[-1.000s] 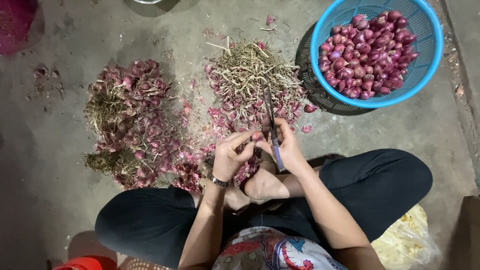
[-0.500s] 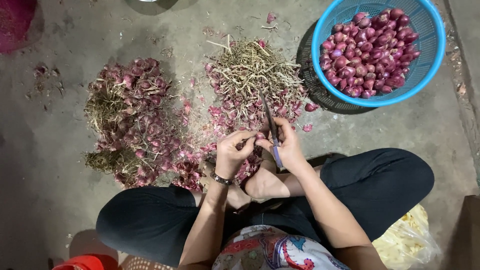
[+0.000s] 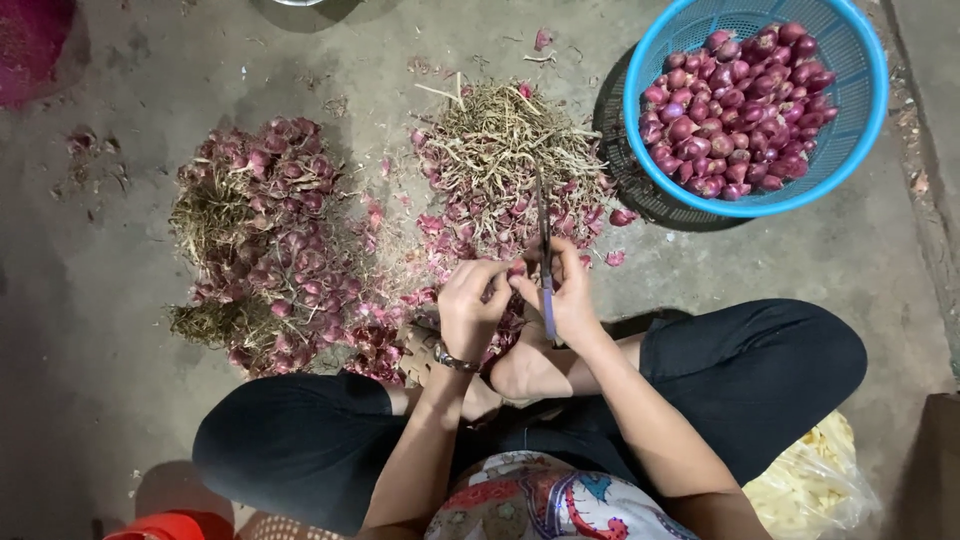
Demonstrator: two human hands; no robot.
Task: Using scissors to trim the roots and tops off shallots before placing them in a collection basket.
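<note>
Head view: at frame centre we note the left hand (image 3: 472,305) pinching a shallot (image 3: 516,270) against the knife (image 3: 546,262) gripped by the right hand (image 3: 573,298) — held over the scrap pile (image 3: 505,165) so trimmings drop there; peeled bulbs fill the blue basket (image 3: 860,130), upper right.

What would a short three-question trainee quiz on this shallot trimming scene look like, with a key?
1. True or false: the blue basket holds trimmed shallots.
2. Which hand holds the knife: A the left hand, B the right hand?
3. Fill in: the heap of untrimmed shallots lies on the person's ____ side.

Key: 1 true. 2 B. 3 left.
</note>
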